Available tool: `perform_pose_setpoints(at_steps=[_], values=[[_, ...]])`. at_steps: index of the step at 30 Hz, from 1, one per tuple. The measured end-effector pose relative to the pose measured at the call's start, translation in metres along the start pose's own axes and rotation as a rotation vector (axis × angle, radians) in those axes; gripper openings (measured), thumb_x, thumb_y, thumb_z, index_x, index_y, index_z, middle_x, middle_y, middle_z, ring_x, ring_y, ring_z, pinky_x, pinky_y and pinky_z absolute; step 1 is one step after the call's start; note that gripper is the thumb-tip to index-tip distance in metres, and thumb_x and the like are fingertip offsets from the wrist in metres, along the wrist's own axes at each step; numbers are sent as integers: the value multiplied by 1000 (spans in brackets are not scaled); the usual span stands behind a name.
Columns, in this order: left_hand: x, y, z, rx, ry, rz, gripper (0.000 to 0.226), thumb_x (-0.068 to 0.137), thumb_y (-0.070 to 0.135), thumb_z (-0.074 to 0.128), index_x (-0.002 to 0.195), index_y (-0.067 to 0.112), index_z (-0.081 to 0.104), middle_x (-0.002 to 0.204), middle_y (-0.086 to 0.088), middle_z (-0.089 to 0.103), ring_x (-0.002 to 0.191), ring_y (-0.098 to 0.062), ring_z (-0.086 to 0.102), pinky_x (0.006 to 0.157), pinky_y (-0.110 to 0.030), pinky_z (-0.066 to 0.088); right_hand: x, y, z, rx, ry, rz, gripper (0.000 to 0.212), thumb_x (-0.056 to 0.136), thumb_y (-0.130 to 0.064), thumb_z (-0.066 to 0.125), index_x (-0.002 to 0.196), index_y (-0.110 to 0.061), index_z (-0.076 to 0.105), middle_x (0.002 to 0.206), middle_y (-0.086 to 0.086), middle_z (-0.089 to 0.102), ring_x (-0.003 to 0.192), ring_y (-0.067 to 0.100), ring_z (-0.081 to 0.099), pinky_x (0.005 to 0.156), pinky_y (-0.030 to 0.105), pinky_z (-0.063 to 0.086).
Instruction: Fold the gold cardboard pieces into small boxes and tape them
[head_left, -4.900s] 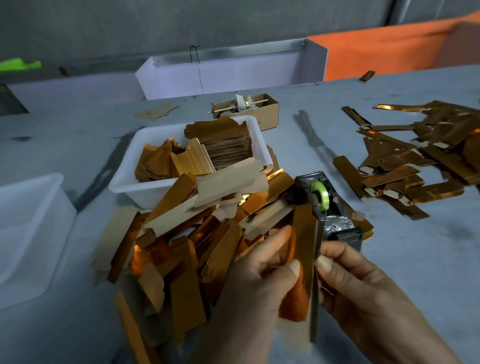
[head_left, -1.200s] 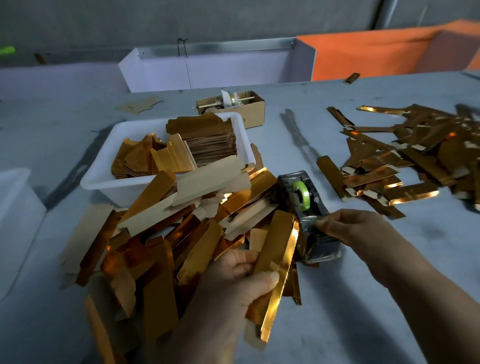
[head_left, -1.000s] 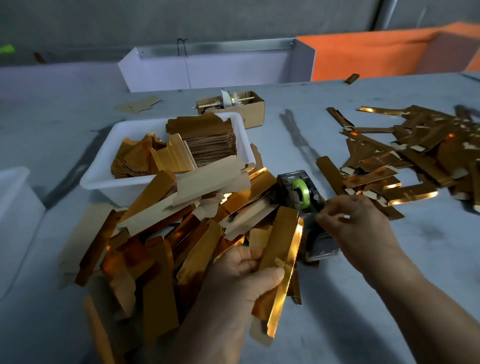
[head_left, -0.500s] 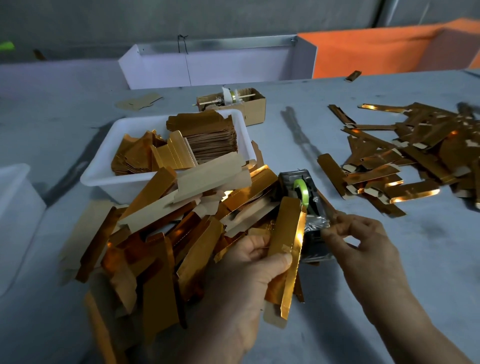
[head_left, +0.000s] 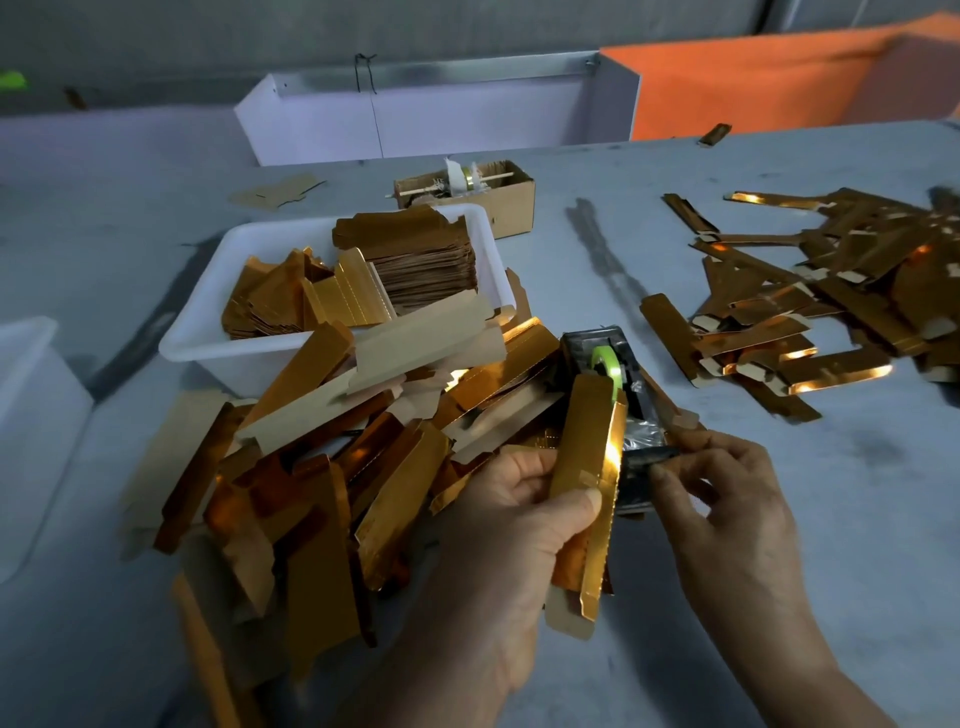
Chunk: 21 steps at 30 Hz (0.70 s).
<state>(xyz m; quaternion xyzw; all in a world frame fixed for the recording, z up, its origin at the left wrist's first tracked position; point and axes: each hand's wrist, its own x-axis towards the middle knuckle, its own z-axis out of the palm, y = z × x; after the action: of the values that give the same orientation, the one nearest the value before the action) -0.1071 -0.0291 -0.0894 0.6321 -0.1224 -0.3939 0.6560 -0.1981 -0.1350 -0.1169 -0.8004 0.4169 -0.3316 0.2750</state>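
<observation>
The left hand (head_left: 524, 525) has its grip pinched on a long, narrow folded gold cardboard piece (head_left: 587, 467), thumb across its front and fingers curled behind, holding it upright at lower centre of the frame. The right hand (head_left: 727, 499) has thumb and forefinger drawn together just beside the piece's right edge, in front of the black tape dispenser; whether a strip of tape sits in that grip cannot be told. The black tape dispenser with a green roll (head_left: 608, 374) stands on the grey desk (head_left: 779, 519) directly behind the held piece. A loose heap of flat gold and tan cardboard blanks (head_left: 322, 457) sprawls across the lower left and centre, touching the dispenser's left side. Behind the heap, a white plastic tub (head_left: 208, 332) carries stacked gold blanks. A small brown cardboard carton (head_left: 514, 202) sits at upper centre, just beyond the tub. A pile of folded gold boxes (head_left: 810, 301) spreads over the upper right of the desk, well apart from the hands. Part of another white container (head_left: 31, 415) shows at the left edge.
</observation>
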Motion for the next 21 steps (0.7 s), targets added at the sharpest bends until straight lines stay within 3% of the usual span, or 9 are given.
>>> perform_pose_setpoints(at_steps=[3, 5, 7, 10, 12, 13, 17, 21], values=[[-2, 1, 1, 0, -4, 6, 28, 80, 4, 69, 105, 17, 65, 88, 2, 75, 73, -6, 71, 56, -11, 49, 5, -2, 0, -231, 40, -157, 11, 73, 9, 68, 73, -1, 63, 95, 15, 58, 66, 15, 52, 59, 8, 34], [-5, 3, 2, 14, -5, 21, 29, 80, 5, 69, 105, 18, 63, 87, 3, 75, 74, -6, 71, 57, -12, 50, 8, 0, -5, -223, -23, -107, 8, 78, 5, 66, 77, -2, 63, 100, 13, 58, 66, 9, 45, 55, 6, 29], [-8, 5, 0, 20, -2, 43, 30, 80, 5, 69, 105, 19, 62, 87, 5, 75, 75, -6, 71, 56, -12, 50, 7, 5, -10, -151, -58, -38, 6, 82, -2, 64, 81, -8, 63, 105, 9, 58, 73, 12, 50, 60, 6, 30], [-11, 7, -2, 23, 11, 72, 33, 79, 5, 70, 107, 18, 60, 87, 5, 75, 75, -6, 71, 54, -11, 50, 2, 7, -30, 234, -147, 222, 13, 86, -18, 61, 73, -19, 62, 103, -1, 63, 87, 17, 61, 70, 16, 42], [-12, 8, -4, 25, 23, 90, 34, 80, 5, 70, 108, 19, 58, 87, 5, 75, 76, -6, 71, 55, -10, 49, 0, -1, -44, 668, -328, 425, 9, 79, -22, 62, 71, -18, 64, 93, 3, 70, 89, 20, 67, 78, 30, 48], [-14, 10, -4, 28, 25, 99, 34, 80, 4, 69, 107, 20, 57, 87, 6, 75, 76, -6, 71, 55, -10, 49, -1, -6, -52, 779, -425, 440, 8, 75, -24, 63, 71, -18, 66, 90, 4, 71, 88, 19, 69, 78, 33, 49], [-17, 14, -4, 54, 27, 136, 34, 82, 5, 68, 106, 23, 52, 86, 6, 75, 77, -10, 72, 56, -14, 52, -1, -29, -66, 744, -707, 235, 42, 52, -51, 83, 75, -19, 70, 70, 6, 63, 68, 16, 65, 59, 26, 53], [-22, 17, -7, 111, -10, 203, 19, 82, 6, 67, 92, 21, 62, 83, 0, 75, 75, -17, 71, 59, -22, 56, 0, -48, -64, 739, -732, 123, 19, 68, -34, 75, 78, -19, 74, 67, 6, 65, 65, 13, 63, 61, 19, 51]])
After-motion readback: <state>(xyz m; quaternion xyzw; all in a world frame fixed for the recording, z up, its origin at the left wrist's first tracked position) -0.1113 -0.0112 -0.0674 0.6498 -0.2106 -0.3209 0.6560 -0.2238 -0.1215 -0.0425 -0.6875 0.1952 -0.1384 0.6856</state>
